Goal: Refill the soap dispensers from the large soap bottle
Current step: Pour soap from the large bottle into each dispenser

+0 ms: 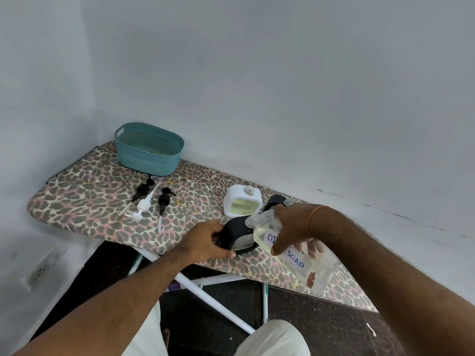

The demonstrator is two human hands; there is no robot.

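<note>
My right hand [290, 227] grips the large clear soap bottle [298, 258], labelled "SOAP", tilted with its mouth down against the open neck of a black dispenser [236, 236]. My left hand [205, 242] holds that black dispenser by its left side near the board's front edge. A white dispenser [243, 204] with pale green soap inside stands uncapped just behind. A second black dispenser [276, 201] is partly hidden behind my right hand.
Three pump heads, two black [164, 199] and one white [142, 205], lie loose on the leopard-print ironing board [90, 201]. A teal basket [149, 149] stands at the far left corner against the wall. White board legs and dark floor show below.
</note>
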